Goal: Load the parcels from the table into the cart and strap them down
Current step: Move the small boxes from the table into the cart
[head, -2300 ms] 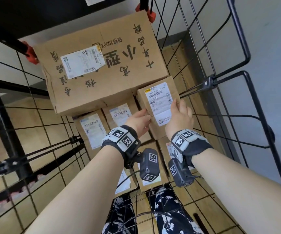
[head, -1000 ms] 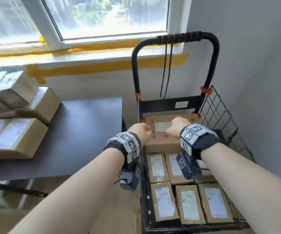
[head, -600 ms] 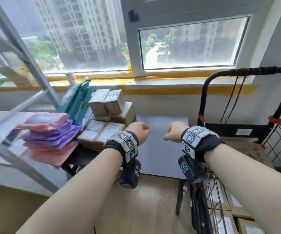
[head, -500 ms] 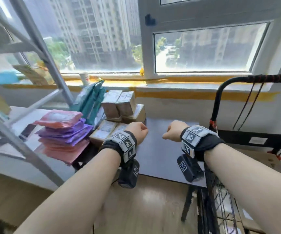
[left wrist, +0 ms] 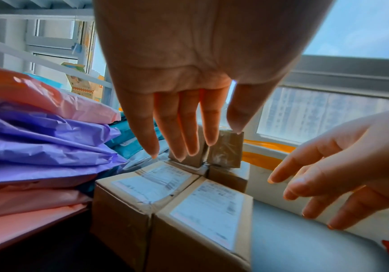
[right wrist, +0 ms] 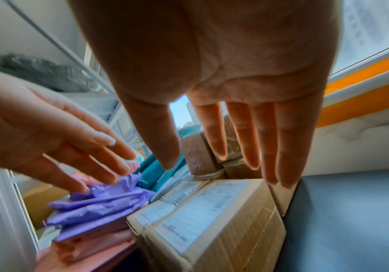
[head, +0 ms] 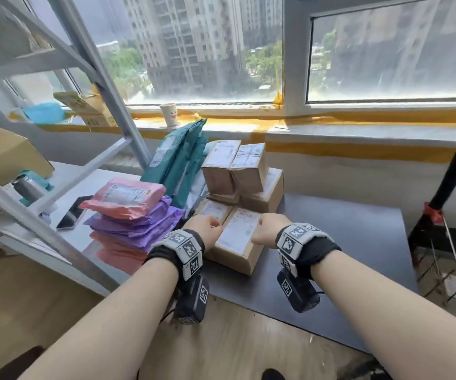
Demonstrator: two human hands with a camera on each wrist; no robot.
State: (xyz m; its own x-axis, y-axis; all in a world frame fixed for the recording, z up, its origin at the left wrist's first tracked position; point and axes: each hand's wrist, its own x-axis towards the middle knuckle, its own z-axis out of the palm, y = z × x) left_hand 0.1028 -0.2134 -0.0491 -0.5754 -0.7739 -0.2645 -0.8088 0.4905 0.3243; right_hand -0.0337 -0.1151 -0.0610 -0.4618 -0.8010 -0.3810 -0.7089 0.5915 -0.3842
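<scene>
A person reaches with both bare hands toward a cluster of cardboard parcels on a dark surface [head: 331,234] beneath a wide window. The left hand [head: 207,229] and the right hand [head: 269,229] hang just above the two nearest labelled boxes, which lie side by side at the surface's front edge: the near right box [head: 239,244] and the near left box [left wrist: 142,191]. Seen from the wrist views, the fingers [left wrist: 184,125] of the left hand are straight and slightly apart, pointing down at the boxes and gripping nothing; the right hand's fingers [right wrist: 247,136] are likewise extended, spread and empty, over the right box's far end. Whether any fingertip yet touches cardboard cannot be told.

Behind the front pair sits a larger flat box [head: 265,193] carrying two small boxes [head: 235,165] pressed together on top. To the left, a pink mailer [head: 124,196] tops a stack of purple mailers [head: 136,223], with teal mailers [head: 180,163] leaning upright behind them. The cart [head: 446,242] stands at the right end of the surface, its black handle rising beside the sill and wire mesh showing below. A paper cup [head: 168,114] rests on the windowsill, and a grey metal rack [head: 84,58] crosses the left foreground.
</scene>
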